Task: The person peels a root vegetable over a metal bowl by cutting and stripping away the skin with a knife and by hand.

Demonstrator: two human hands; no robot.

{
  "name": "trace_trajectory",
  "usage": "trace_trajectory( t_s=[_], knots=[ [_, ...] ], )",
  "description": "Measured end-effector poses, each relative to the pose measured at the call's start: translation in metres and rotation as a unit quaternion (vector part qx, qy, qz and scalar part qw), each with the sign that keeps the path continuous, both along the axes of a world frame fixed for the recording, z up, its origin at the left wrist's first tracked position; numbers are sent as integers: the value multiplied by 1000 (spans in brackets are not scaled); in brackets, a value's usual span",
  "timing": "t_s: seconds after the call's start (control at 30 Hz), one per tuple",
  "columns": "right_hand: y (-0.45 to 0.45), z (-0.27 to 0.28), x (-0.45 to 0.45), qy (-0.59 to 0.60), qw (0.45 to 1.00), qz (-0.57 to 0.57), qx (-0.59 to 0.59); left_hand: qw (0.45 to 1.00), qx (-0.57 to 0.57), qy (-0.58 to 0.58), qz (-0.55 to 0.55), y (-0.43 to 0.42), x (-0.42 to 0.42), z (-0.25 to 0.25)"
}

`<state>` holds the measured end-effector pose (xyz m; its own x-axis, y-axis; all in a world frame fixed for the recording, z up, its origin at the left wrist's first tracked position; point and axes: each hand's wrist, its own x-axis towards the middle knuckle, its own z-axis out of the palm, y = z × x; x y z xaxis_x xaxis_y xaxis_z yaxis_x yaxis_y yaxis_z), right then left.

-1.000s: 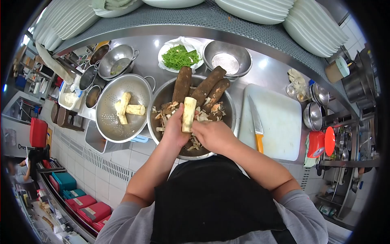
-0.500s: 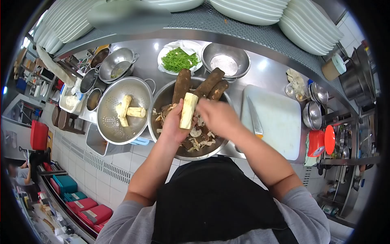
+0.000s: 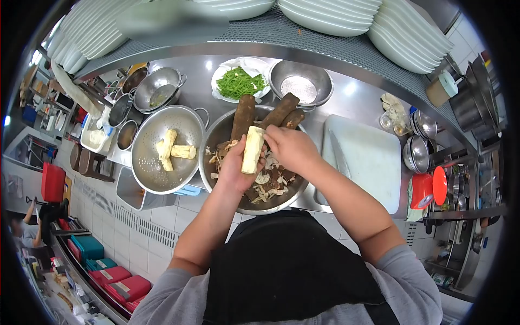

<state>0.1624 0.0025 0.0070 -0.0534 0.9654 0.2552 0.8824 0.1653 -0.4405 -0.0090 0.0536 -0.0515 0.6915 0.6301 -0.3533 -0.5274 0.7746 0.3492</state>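
My left hand (image 3: pixel 234 169) is wrapped round a pale yellow, peeled root (image 3: pixel 253 150), thick and cylindrical like yam or cassava, held tilted above a large steel bowl (image 3: pixel 208 181). Beside the root's upper right side is my right hand (image 3: pixel 292 149), its fingers curled closed against it; whatever they may hold is hidden. Thick brown unpeeled roots (image 3: pixel 243 117) lean at the bowl's far side, with loose strips of peel (image 3: pixel 265 192) lower down inside. To the left, a steel colander (image 3: pixel 143 168) contains several peeled root pieces (image 3: pixel 169 150).
Right of the bowl lies a white cutting board (image 3: pixel 374 165) with a knife (image 3: pixel 339 154) on it. Behind stand a plate of cut green vegetables (image 3: pixel 239 83) and a steel bowl (image 3: pixel 326 86). A shelf edge (image 3: pixel 260 50) with stacked plates overhangs the counter. A red scale (image 3: pixel 421 190) is far right.
My right hand has come from a blurred motion to rest against the root's upper end, fingers closed. The left hand keeps its hold on the root.
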Motion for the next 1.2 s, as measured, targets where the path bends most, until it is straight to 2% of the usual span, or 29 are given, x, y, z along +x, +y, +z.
trace_trajectory(
  t_s=[0.07,0.13,0.2,0.23,0.33,0.4,0.47,0.5,0.6,0.67,0.73,0.8,0.87,0.9,1.0,1.07,1.2],
  knots=[
    [-13,-5,-12,-16,1000,12,-13,995,-33,74,66,-1,11,10],
    [-32,-10,-28,-43,997,47,-43,996,-15,79,49,8,7,1],
    [-44,-8,-31,7,991,123,-48,996,4,85,32,13,4,-3],
    [-43,-6,-30,8,991,124,-48,993,10,115,36,12,2,-3],
    [-27,-2,-15,69,997,22,-8,989,42,142,25,8,-7,-1],
    [-9,3,1,68,996,-26,-45,988,68,137,9,4,-7,2],
    [0,-1,6,63,998,-19,-11,981,69,180,-9,0,-4,8],
    [4,-5,6,57,998,-8,21,981,70,180,-10,1,-3,8],
    [-5,-18,-14,58,998,-17,8,991,73,115,-2,1,0,9],
    [-21,-20,-26,46,999,10,-13,990,7,116,75,2,8,18],
    [-39,-12,-35,32,994,96,-50,988,23,129,82,10,-3,0],
    [-38,-4,-29,20,990,124,-72,994,38,89,48,13,-11,-10],
    [-19,-6,-18,85,996,21,2,990,27,116,70,7,-8,3],
    [-9,3,-10,78,997,-12,6,992,44,114,39,6,-10,5],
    [10,-5,6,9,1000,-11,-2,987,76,138,-2,0,-3,15],
    [4,-7,3,5,1000,-19,-20,983,100,154,-4,0,-2,13],
    [-26,-15,-25,18,998,-5,-62,980,70,181,40,4,-4,2]
  ],
)
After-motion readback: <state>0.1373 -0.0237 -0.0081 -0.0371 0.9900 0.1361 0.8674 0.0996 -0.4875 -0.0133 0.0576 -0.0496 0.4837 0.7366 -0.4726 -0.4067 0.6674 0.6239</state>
